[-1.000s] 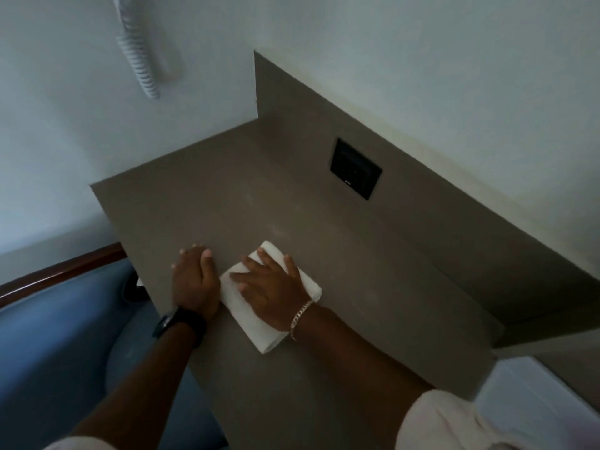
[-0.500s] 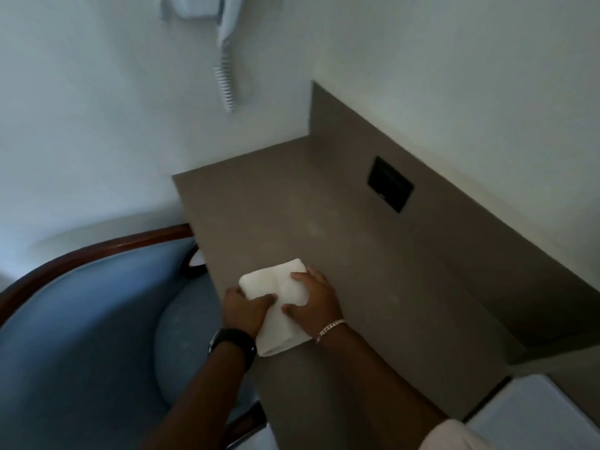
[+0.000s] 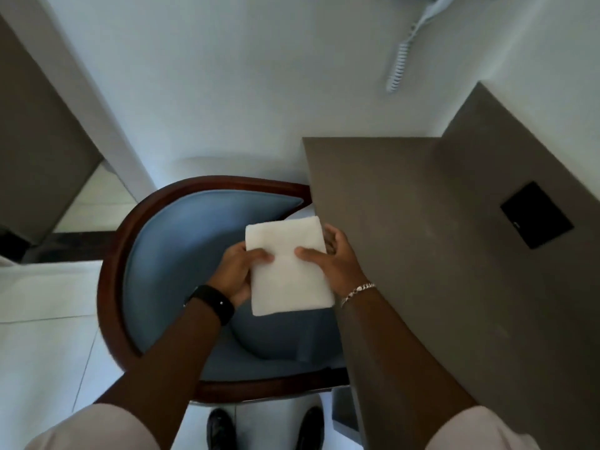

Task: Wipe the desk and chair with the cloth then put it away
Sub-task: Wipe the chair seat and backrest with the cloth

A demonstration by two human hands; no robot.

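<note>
Head view, looking straight down: nearest are two dark shoes (image 3: 264, 428) on the floor at the chair's (image 3: 168, 241) front rail. Above the blue seat, both hands pinch a folded white cloth (image 3: 287, 271), clear of the cushion; the left hand (image 3: 235, 274) grips its left edge with thumb on top, the right hand (image 3: 337, 264) its right edge. Its long axis runs away from the person, toward the chair back. Beside the chair's right side stands the desk (image 3: 438, 254), just past the right hand. Both hands sit equally near the seat, which lies directly below.

A coiled phone cord (image 3: 400, 64) hangs on the white wall (image 3: 243, 76); black shoes (image 3: 220, 428) stand on the pale floor (image 3: 42, 336).
</note>
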